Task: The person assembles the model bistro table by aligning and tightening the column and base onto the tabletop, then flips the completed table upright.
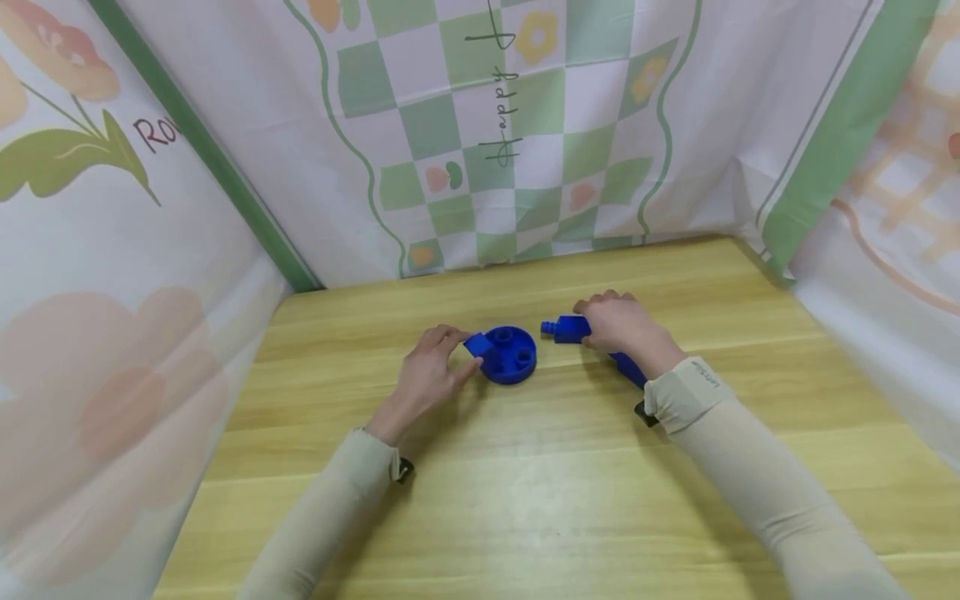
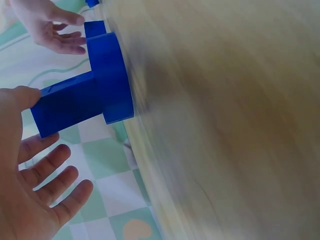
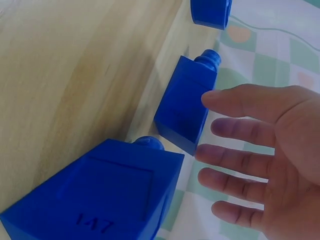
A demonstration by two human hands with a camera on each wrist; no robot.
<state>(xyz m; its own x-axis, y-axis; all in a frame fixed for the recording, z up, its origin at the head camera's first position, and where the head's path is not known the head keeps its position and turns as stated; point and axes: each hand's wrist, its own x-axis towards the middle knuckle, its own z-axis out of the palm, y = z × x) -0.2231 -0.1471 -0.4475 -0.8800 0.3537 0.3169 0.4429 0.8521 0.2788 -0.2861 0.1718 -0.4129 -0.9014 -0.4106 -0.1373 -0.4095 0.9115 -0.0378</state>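
My left hand [image 1: 431,371] pinches a plain blue rectangular block [image 2: 67,105] between thumb and index finger, the other fingers spread loosely. That block stands upright on a round blue base [image 1: 511,379], whose open face shows round sockets in the head view. To the right, a blue rectangular block with a ridged round neck [image 1: 572,330] lies on the table, neck toward the base. My right hand [image 1: 621,322] is over its far end; in the right wrist view the thumb touches its edge and the fingers are extended. Partly under that wrist lies a larger blue tapered block [image 3: 100,195] marked 147.
Everything rests on a wood-grain table [image 1: 525,500]. Printed cloth walls [image 1: 510,167] enclose the back and both sides. Dark straps or devices [image 1: 405,471] show at both wrists beneath the sleeves.
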